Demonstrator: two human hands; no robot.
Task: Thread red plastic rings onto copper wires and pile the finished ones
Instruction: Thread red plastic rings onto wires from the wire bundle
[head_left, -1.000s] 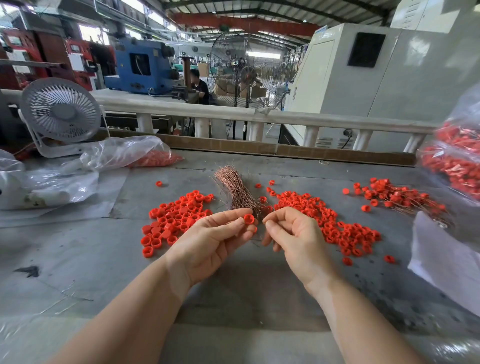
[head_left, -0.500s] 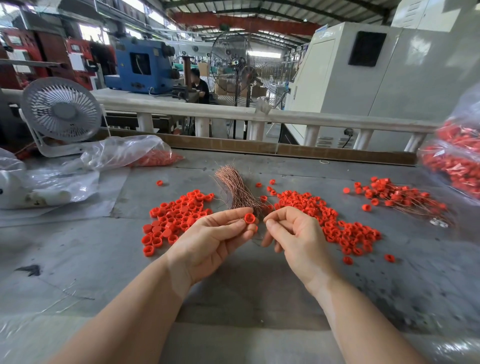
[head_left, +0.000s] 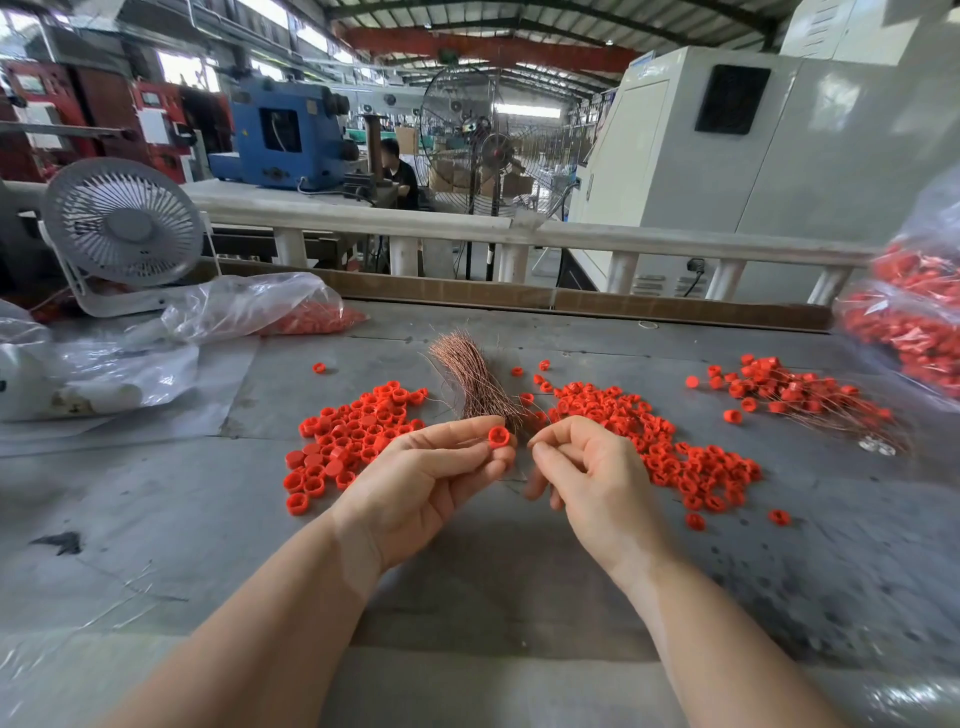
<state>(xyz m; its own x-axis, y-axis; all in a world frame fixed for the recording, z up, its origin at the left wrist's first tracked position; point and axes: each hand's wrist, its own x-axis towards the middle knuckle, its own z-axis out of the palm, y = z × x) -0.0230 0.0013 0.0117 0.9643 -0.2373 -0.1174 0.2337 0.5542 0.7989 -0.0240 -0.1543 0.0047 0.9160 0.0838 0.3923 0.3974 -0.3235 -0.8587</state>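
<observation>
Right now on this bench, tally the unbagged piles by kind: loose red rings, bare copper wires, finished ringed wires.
Loose red ring heaps: 2
Copper wire bundle: 1
Finished ringed-wire pile: 1
Total: 4

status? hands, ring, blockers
Left hand pinching one red ring. Right hand pinching, wire too thin to confirm. Nothing between them.

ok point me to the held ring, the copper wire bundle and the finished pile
held ring (head_left: 497, 435), head view, ring's open face.
copper wire bundle (head_left: 470, 376), head view, mid-bundle strands.
finished pile (head_left: 795, 392), head view, centre of the ringed wires.
</observation>
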